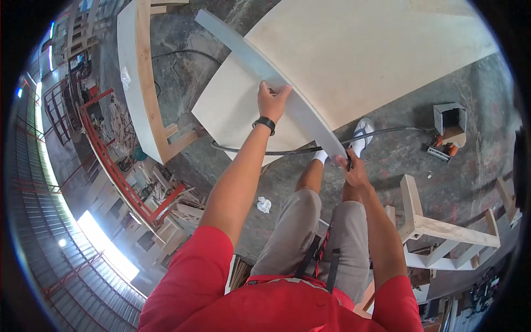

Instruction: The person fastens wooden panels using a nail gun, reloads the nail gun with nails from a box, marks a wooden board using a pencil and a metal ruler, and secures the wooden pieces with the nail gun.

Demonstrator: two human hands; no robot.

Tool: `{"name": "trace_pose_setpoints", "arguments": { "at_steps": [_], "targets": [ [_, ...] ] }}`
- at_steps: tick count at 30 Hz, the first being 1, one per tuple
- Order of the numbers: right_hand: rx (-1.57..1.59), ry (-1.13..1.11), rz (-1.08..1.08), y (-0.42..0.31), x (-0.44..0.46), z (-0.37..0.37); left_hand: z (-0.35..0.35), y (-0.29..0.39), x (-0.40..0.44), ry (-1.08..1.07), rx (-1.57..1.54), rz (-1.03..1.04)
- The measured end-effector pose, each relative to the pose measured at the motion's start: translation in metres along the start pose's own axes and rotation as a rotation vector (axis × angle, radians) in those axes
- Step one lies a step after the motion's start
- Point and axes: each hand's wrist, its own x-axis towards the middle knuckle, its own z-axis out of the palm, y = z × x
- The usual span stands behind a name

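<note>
We see both bare hands on a long, narrow, pale grey board [301, 113], which reaches from just before our right shin out over a large, flat, cream-coloured sheet [381, 55] on the grey concrete floor [406, 160]. Our left hand [272, 102], below a black wristband [264, 125], is closed around the board's edge near its middle, thumb and fingers pinching it. Our right hand [355, 169] grips the board's near end; a small dark object [348, 161] shows at its fingers, too hidden to identify. We cannot tell whether the board touches the sheet beneath.

A black flexible hose [265, 152] loops across the sheet and past our feet towards an orange-and-black tool [441, 150], just beside an open cardboard box [454, 131]. To our left lies a pale panel with a timber frame [145, 83]; to our right stands a light wooden frame [456, 231]. Crumpled white paper [264, 205] lies on the floor near our left knee.
</note>
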Motion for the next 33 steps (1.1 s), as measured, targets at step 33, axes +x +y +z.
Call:
{"name": "trace_pose_setpoints", "arguments": {
  "at_steps": [33],
  "targets": [
    [0.083, 0.043, 0.037, -0.018, 0.009, 0.009, -0.011, 0.013, 0.033, -0.136, 0.047, 0.061]
  ]
}}
